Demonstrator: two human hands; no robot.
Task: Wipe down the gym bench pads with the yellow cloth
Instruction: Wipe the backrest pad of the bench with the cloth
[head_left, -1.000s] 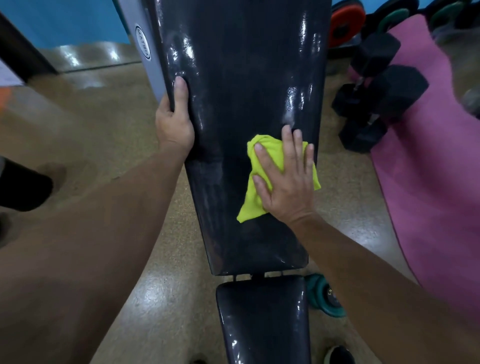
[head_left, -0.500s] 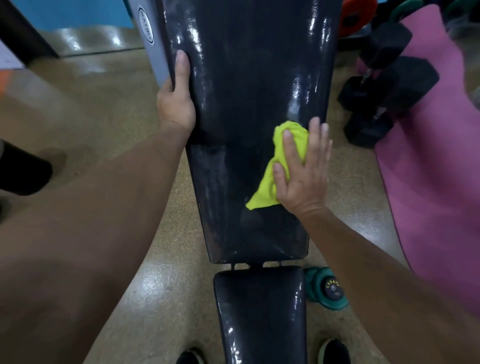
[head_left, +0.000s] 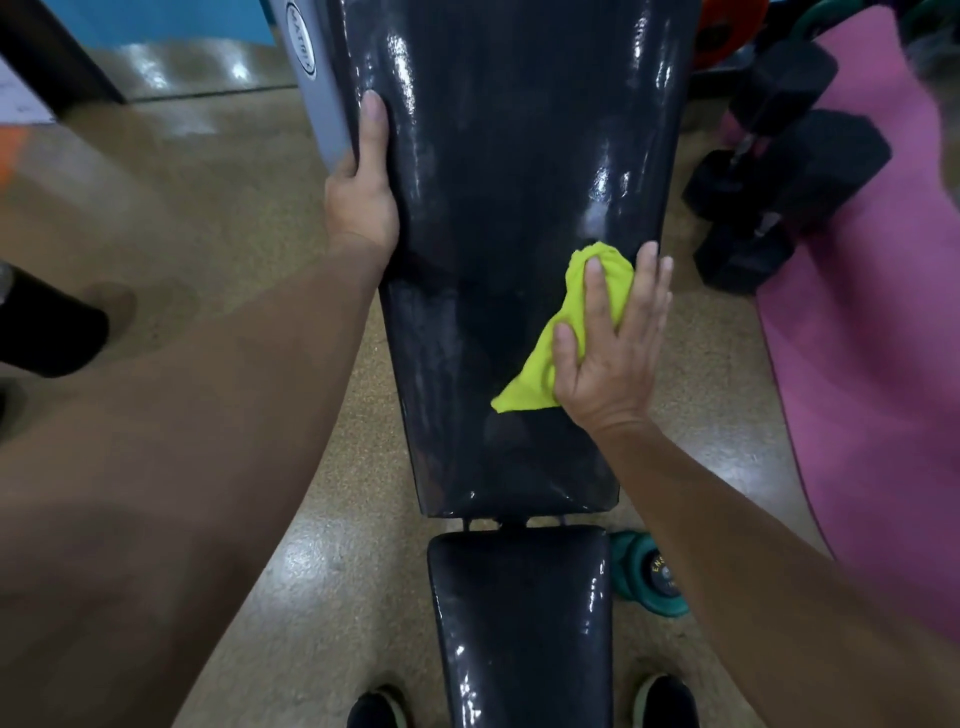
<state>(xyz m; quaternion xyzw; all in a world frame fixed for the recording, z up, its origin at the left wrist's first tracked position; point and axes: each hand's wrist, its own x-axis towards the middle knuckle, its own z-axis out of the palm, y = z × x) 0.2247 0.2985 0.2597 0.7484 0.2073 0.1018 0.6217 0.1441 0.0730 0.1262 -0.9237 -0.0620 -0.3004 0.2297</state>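
Note:
The long black back pad (head_left: 498, 218) of the gym bench runs up the middle of the view, glossy and streaked. Below it, across a narrow gap, lies the shorter black seat pad (head_left: 519, 623). The yellow cloth (head_left: 545, 364) is bunched near the back pad's right edge. My right hand (head_left: 613, 343) lies flat on the cloth with straight fingers, pressing it onto the pad. My left hand (head_left: 363, 187) holds the pad's left edge, thumb on top, the fingers hidden behind the side.
Black hex dumbbells (head_left: 779, 171) lie on the floor at the right, beside a pink mat (head_left: 883, 364). A teal weight (head_left: 649, 577) sits under my right forearm. My shoes (head_left: 665, 701) flank the seat pad. A grey frame panel (head_left: 317, 88) adjoins the pad's left edge.
My right hand has slid the cloth from the middle of the back pad over to its right edge. My left hand has kept its hold on the left edge.

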